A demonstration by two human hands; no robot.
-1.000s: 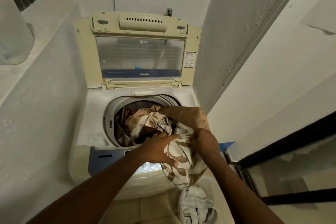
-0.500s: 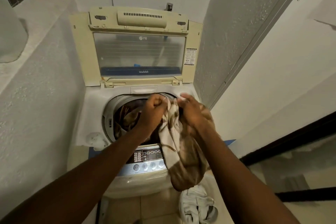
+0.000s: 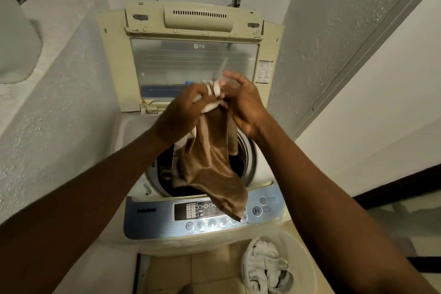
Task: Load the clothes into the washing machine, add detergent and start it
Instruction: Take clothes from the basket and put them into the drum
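Observation:
A top-loading washing machine (image 3: 152, 219) stands ahead with its lid (image 3: 191, 21) raised. A brown and cream cloth (image 3: 210, 162) hangs above the open drum (image 3: 248, 157), its lower corner draped over the control panel (image 3: 191, 212). My left hand (image 3: 183, 112) grips the cloth's bunched top. My right hand (image 3: 243, 102) pinches the same top edge from the right, some fingers spread. Both hands are raised in front of the lid. Dark laundry lies inside the drum, mostly hidden by the cloth.
A cream basin (image 3: 305, 258) with whitish clothes (image 3: 265, 267) sits on the floor at the machine's front right. Rough white walls close in on the left and right. A pale container (image 3: 14, 40) rests on the left ledge. Tiled floor (image 3: 191, 272) shows below.
Both hands have lifted the brown and cream cloth from the drum's rim up to lid height. Most of it now hangs free over the drum and panel.

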